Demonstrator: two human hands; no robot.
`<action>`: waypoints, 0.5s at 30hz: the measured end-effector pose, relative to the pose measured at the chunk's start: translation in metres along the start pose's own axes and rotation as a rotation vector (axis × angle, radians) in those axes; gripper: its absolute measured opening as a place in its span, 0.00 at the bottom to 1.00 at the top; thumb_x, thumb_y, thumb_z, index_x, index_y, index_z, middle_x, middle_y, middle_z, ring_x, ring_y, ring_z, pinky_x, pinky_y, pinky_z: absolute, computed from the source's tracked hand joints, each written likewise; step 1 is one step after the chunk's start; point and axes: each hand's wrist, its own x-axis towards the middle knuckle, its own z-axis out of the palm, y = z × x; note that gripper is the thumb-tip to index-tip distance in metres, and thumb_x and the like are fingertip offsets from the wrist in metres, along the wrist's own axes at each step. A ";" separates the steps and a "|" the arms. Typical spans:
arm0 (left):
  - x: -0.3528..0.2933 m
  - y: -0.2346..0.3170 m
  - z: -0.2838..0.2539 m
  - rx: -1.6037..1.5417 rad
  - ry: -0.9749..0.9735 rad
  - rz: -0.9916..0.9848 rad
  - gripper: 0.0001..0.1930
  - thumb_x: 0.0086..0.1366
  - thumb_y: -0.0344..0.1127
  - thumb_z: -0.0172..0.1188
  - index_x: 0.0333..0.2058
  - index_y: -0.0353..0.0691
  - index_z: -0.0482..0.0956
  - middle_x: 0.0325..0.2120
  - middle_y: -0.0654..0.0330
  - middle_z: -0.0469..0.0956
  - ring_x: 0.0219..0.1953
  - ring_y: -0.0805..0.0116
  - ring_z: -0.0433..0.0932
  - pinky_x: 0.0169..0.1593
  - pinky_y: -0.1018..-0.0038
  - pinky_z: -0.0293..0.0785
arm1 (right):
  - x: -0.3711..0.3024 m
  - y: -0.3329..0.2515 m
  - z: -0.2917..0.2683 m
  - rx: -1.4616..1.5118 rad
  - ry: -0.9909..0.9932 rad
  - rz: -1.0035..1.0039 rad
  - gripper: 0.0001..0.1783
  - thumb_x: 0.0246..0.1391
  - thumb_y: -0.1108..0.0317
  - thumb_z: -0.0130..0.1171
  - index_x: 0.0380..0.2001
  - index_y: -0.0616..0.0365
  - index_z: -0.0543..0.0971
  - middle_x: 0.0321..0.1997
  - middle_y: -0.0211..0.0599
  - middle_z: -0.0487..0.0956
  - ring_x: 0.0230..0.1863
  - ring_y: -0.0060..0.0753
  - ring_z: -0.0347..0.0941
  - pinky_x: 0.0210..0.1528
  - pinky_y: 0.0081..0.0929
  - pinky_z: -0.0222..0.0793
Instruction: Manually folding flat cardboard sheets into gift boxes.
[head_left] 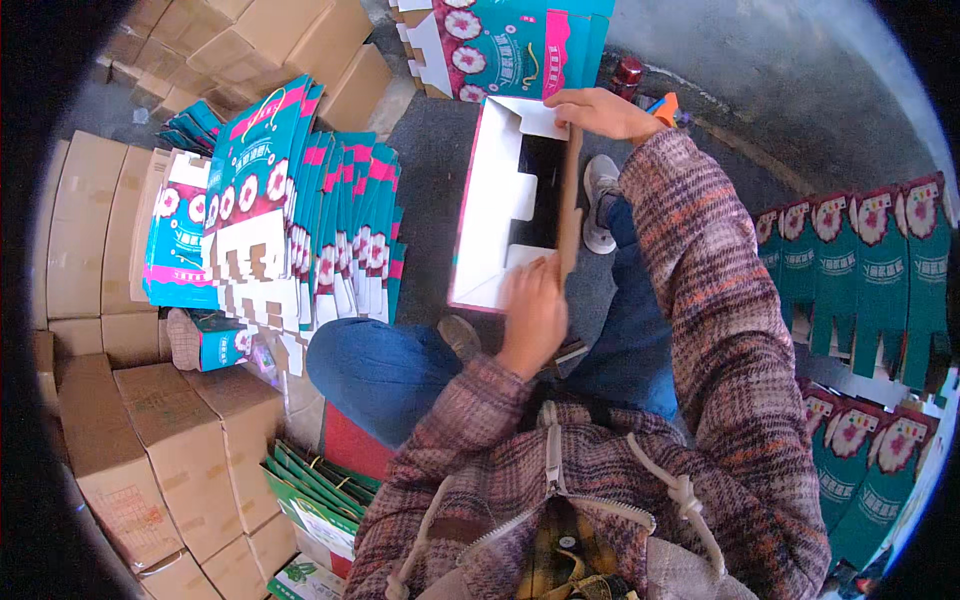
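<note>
A cardboard carton (480, 235) with a white inside stands between my knees, its open side facing up. Dark floor shows through a gap between the white flaps at its bottom. At the near end, my left hand (535, 315) is closed over the carton's edge, slightly blurred, with its fingertips by a white flap. My right hand (610, 113) grips the far right corner, fingers bent over the rim. The undersides of both hands' grips are hidden.
Folded teal and pink cartons (340, 220) lean in a stack at the left. Brown boxes (150, 460) are piled behind and below them. A teal carton (515, 50) stands ahead. Teal packages (875, 250) line the right side. A red-capped jar (626, 75) sits near the wall.
</note>
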 end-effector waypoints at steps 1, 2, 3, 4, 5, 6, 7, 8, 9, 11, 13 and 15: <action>-0.006 -0.008 -0.009 -0.035 -0.029 -0.032 0.21 0.59 0.31 0.52 0.50 0.28 0.67 0.48 0.42 0.70 0.52 0.45 0.67 0.57 0.56 0.60 | -0.001 -0.007 0.000 0.004 -0.003 -0.002 0.29 0.60 0.50 0.46 0.52 0.65 0.72 0.41 0.44 0.80 0.46 0.36 0.74 0.54 0.31 0.64; -0.011 -0.019 -0.022 -0.040 -0.018 -0.005 0.20 0.60 0.31 0.52 0.50 0.27 0.68 0.46 0.41 0.71 0.50 0.44 0.68 0.56 0.56 0.61 | -0.001 -0.015 -0.002 0.061 -0.082 0.109 0.35 0.59 0.42 0.43 0.53 0.66 0.71 0.41 0.45 0.80 0.48 0.37 0.73 0.57 0.33 0.62; -0.017 -0.032 -0.037 -0.049 -0.006 0.025 0.19 0.61 0.31 0.52 0.49 0.27 0.69 0.44 0.41 0.72 0.48 0.43 0.69 0.55 0.57 0.63 | -0.003 -0.021 -0.003 0.114 -0.159 0.224 0.42 0.58 0.34 0.41 0.54 0.67 0.71 0.42 0.46 0.79 0.50 0.39 0.72 0.59 0.34 0.59; -0.025 -0.048 -0.052 -0.012 -0.026 0.051 0.17 0.61 0.31 0.51 0.48 0.28 0.70 0.43 0.41 0.72 0.47 0.43 0.70 0.54 0.56 0.63 | -0.003 -0.023 0.001 0.118 -0.162 0.221 0.42 0.58 0.34 0.41 0.54 0.67 0.71 0.42 0.46 0.79 0.50 0.39 0.72 0.59 0.34 0.59; -0.031 -0.062 -0.063 0.024 -0.047 0.080 0.16 0.62 0.30 0.51 0.46 0.28 0.71 0.41 0.41 0.73 0.46 0.42 0.71 0.54 0.56 0.64 | -0.004 -0.023 0.005 0.151 -0.217 0.221 0.46 0.55 0.30 0.37 0.54 0.67 0.71 0.44 0.47 0.79 0.52 0.40 0.70 0.61 0.35 0.56; -0.034 -0.066 -0.072 -0.003 0.026 0.004 0.15 0.58 0.27 0.50 0.43 0.26 0.73 0.38 0.39 0.74 0.42 0.42 0.72 0.49 0.57 0.67 | -0.004 -0.021 0.009 0.181 -0.273 0.222 0.51 0.53 0.25 0.34 0.54 0.67 0.71 0.47 0.48 0.78 0.54 0.41 0.69 0.62 0.36 0.54; -0.034 -0.068 -0.086 -0.150 -0.107 -0.266 0.13 0.61 0.29 0.51 0.41 0.25 0.73 0.37 0.40 0.74 0.41 0.43 0.71 0.47 0.60 0.67 | -0.003 -0.019 0.014 0.181 -0.275 0.222 0.51 0.53 0.25 0.34 0.54 0.67 0.71 0.47 0.48 0.78 0.54 0.41 0.69 0.62 0.36 0.54; -0.033 -0.073 -0.086 -0.149 -0.093 -0.349 0.15 0.63 0.30 0.51 0.45 0.25 0.71 0.39 0.40 0.74 0.42 0.44 0.72 0.47 0.60 0.67 | -0.001 -0.017 0.020 0.213 -0.237 0.221 0.51 0.53 0.25 0.32 0.53 0.67 0.73 0.49 0.48 0.76 0.55 0.43 0.68 0.63 0.36 0.53; -0.029 -0.078 -0.083 -0.151 -0.074 -0.429 0.17 0.64 0.32 0.50 0.48 0.25 0.69 0.40 0.41 0.74 0.43 0.45 0.72 0.48 0.61 0.67 | 0.000 -0.014 0.026 0.238 -0.198 0.219 0.52 0.53 0.24 0.30 0.51 0.66 0.74 0.52 0.49 0.75 0.56 0.44 0.67 0.64 0.36 0.52; -0.015 -0.073 -0.065 -0.247 0.122 -0.409 0.20 0.64 0.32 0.50 0.52 0.25 0.65 0.45 0.39 0.71 0.48 0.46 0.71 0.51 0.61 0.65 | 0.002 0.013 0.027 0.216 -0.133 0.302 0.49 0.54 0.26 0.34 0.49 0.65 0.76 0.55 0.49 0.72 0.58 0.44 0.65 0.64 0.35 0.53; -0.014 -0.077 -0.052 -0.321 0.337 -0.427 0.23 0.65 0.32 0.50 0.56 0.26 0.61 0.50 0.37 0.69 0.52 0.46 0.69 0.55 0.62 0.63 | 0.006 -0.003 0.039 0.224 -0.130 0.233 0.52 0.51 0.23 0.32 0.54 0.63 0.72 0.56 0.58 0.70 0.60 0.52 0.64 0.62 0.37 0.56; -0.015 -0.083 -0.043 -0.203 0.635 -0.298 0.28 0.64 0.31 0.50 0.61 0.28 0.54 0.58 0.36 0.59 0.60 0.46 0.61 0.62 0.63 0.56 | -0.001 -0.021 0.048 0.137 -0.177 0.194 0.45 0.52 0.29 0.44 0.57 0.60 0.69 0.60 0.61 0.66 0.61 0.57 0.61 0.63 0.39 0.55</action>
